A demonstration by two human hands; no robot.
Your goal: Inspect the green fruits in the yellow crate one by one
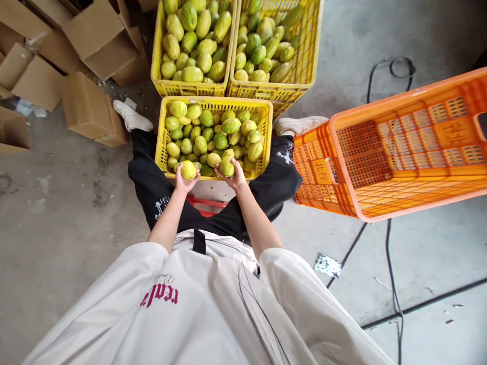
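Plainly full, left hand: it gripped a yellow fruit, fingers wrapped from the sides, which left the top bare.
Right hand: it gripped a greener fruit the same way, probably because the fruit was too broad to pinch.
Spacing: the two fruits sat apart over the crate's near edge, one per hand, presumably since each filled a palm.
Near yellow crate: it stood between the parted legs, likely so its green and yellow fruits lay within easy reach.
Far yellow crates: a left one and a right one stood side by side just beyond, both loaded, perhaps grouped to save stretching.
Orange crate: it stood beside the right leg, seemingly handy for that arm; whether they touched was unclear.
Cardboard boxes: they lay jumbled at left, apparently out of the way.
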